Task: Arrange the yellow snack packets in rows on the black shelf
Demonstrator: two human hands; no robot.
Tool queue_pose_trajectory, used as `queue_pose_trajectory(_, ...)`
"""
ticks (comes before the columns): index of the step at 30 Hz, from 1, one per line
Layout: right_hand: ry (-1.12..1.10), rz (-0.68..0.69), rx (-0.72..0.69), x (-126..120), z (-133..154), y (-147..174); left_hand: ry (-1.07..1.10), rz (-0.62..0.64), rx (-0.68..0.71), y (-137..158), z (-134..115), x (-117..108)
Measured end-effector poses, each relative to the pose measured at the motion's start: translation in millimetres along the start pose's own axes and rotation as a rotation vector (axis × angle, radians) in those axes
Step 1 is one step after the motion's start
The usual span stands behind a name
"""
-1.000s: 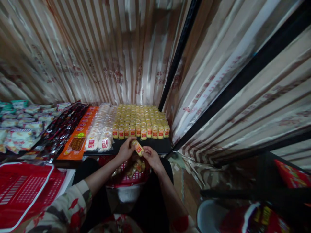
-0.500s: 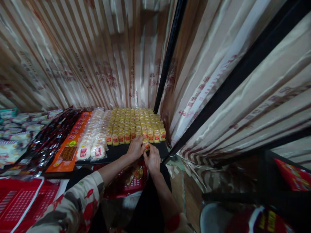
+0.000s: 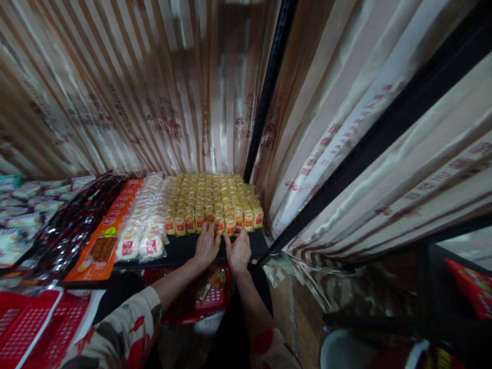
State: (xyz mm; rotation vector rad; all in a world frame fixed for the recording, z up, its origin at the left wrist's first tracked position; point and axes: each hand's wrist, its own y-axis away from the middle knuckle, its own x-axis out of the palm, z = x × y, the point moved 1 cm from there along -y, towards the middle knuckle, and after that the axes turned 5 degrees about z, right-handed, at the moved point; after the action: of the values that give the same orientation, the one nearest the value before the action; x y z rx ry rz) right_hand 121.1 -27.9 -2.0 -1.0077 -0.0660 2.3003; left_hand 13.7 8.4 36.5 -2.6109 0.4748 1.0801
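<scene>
Small yellow cake packets (image 3: 211,197) with red labels stand in tight rows on a black shelf (image 3: 184,248). At the front edge of the rows, one yellow cake packet (image 3: 229,227) sits slightly forward of its neighbours. My right hand (image 3: 238,252) has its thumb and fingers around the lower part of this packet. Just left of it, my left hand (image 3: 207,247) reaches up against the front row, fingers stretched over the packet faces and thumb apart. The left fingertips partly cover the packets behind them.
White round packaged cakes (image 3: 140,241), an orange snack pack (image 3: 102,246) and dark shiny packs (image 3: 77,220) lie left of the yellow rows. Red baskets (image 3: 42,323) are below. A black post (image 3: 269,92) and pleated curtains (image 3: 172,92) bound the shelf.
The yellow packet that was between both hands in front of the rows now stands at the front row. My left hand has moved slightly left, away from it. The view has shifted a little.
</scene>
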Motion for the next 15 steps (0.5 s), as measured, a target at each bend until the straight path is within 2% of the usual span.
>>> queue_pose_trajectory(8, 0.005, -0.018, -0.108, 4.3, -7.3, 0.3, 0.095, -0.054, 0.02, 0.9, 12.2, 11.0)
queue_pose_trajectory(15, 0.02, -0.032, -0.083, 3.1, -7.0, -5.4, 0.114, -0.031, 0.059, -1.3, 14.8, 12.8)
